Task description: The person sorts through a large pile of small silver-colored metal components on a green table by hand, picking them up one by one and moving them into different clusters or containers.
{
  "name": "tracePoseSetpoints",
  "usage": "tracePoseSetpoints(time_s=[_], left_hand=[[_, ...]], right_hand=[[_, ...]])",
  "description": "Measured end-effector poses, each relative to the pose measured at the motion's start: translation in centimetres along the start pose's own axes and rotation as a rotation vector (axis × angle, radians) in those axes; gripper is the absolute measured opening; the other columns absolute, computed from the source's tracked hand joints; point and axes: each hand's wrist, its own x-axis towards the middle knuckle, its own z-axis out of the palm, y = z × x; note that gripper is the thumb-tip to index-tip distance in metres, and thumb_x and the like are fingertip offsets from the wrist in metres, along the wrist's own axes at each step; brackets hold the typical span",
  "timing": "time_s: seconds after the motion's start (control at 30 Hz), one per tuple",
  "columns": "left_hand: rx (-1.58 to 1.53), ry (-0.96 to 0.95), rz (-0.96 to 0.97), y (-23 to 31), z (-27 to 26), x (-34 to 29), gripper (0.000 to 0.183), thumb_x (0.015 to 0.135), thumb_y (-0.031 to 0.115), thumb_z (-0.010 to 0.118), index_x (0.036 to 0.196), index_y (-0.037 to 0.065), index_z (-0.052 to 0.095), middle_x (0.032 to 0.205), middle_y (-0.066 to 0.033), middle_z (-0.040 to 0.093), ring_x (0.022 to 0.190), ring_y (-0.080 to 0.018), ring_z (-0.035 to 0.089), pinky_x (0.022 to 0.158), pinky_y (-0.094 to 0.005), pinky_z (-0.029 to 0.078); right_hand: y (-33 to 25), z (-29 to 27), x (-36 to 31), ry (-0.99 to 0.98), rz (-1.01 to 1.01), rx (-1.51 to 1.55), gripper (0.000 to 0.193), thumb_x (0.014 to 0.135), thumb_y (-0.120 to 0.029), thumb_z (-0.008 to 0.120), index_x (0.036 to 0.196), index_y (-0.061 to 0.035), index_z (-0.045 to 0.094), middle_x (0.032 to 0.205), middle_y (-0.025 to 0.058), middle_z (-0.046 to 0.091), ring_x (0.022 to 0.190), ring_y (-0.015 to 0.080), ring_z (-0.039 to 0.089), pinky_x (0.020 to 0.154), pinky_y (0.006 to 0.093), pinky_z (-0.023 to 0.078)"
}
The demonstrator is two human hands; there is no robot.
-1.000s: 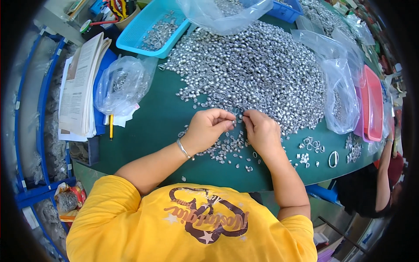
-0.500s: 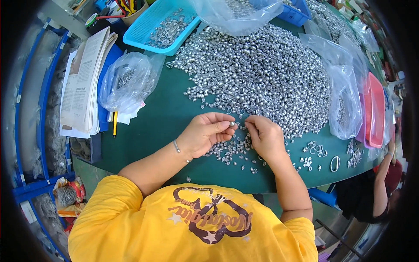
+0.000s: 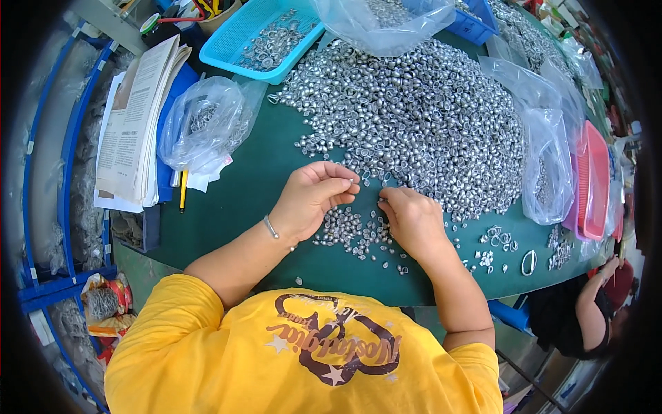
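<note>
My left hand (image 3: 308, 201) is raised over the green table, thumb and forefinger pinched on a small silvery metal piece (image 3: 352, 181), of which only a bright tip shows. To its right, at the near edge of a large heap of small oval metal pieces (image 3: 420, 117), my right hand (image 3: 416, 219) has its fingertips pressed together, pointing down; what they hold, if anything, is hidden. Between the hands and a little nearer to me lies a smaller scatter of silvery pieces (image 3: 345, 229). A few open metal loops (image 3: 365, 178) lie at the heap's edge.
A turquoise basket (image 3: 221, 45) with metal rings, a clear bag (image 3: 200, 131) and stacked papers (image 3: 131, 131) are at the left. Right of the heap are an empty-looking plastic bag (image 3: 548, 165), a red basket (image 3: 593, 179) and loose rings (image 3: 498, 238). A co-worker's arm (image 3: 592, 310) shows beyond.
My left hand has moved left and slightly up, away from my right hand. The piece in its fingers shows less now. My right hand has shifted slightly left and down.
</note>
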Motion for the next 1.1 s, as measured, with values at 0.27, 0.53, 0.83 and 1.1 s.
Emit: tracePoseSetpoints(time_s=[0.27, 0.53, 0.83, 1.1], left_hand=[[0.274, -0.063, 0.005, 0.1, -0.1, -0.6, 0.012, 0.082, 0.003, 0.058, 0.092, -0.003, 0.058, 0.087, -0.0095, 0.062, 0.073, -0.012, 0.06, 0.065, -0.0211, 0.05], [0.245, -0.124, -0.051, -0.2, -0.2, -0.8, 0.012, 0.081, 0.001, 0.058, 0.093, -0.002, 0.059, 0.087, -0.0095, 0.063, 0.075, -0.0144, 0.062, 0.068, -0.0234, 0.051], [-0.017, -0.162, -0.138, -0.5, 0.1, -1.1, 0.011, 0.082, 0.0, 0.056, 0.093, -0.001, 0.058, 0.089, -0.0118, 0.063, 0.077, -0.0157, 0.062, 0.069, -0.0237, 0.052], [-0.106, -0.223, -0.112, -0.9, -1.0, -1.4, 0.007, 0.082, 0.002, 0.058, 0.088, 0.002, 0.055, 0.081, -0.008, 0.061, 0.072, -0.0136, 0.06, 0.064, -0.0238, 0.05]], right_hand=[[0.6, 0.3, -0.7, 0.062, -0.018, 0.135, 0.01, 0.074, -0.008, 0.063, 0.084, -0.0075, 0.062, 0.069, 0.0091, 0.06, 0.061, 0.0264, 0.059, 0.054, 0.0355, 0.048], [-0.2, 0.0, -0.8, -0.032, 0.345, 0.929, 0.013, 0.077, -0.007, 0.065, 0.09, -0.0029, 0.067, 0.06, -0.0002, 0.055, 0.051, 0.0073, 0.047, 0.048, 0.0203, 0.036], [-1.0, -1.2, -0.6, -0.188, 0.707, 1.698, 0.018, 0.089, -0.012, 0.047, 0.096, 0.0023, 0.057, 0.061, 0.0036, 0.051, 0.042, 0.0043, 0.034, 0.036, 0.0182, 0.024], [-3.4, 0.2, 0.1, 0.066, 0.144, 0.894, 0.018, 0.078, -0.002, 0.063, 0.096, 0.0003, 0.061, 0.071, 0.0007, 0.058, 0.062, 0.0061, 0.052, 0.056, 0.0192, 0.042]])
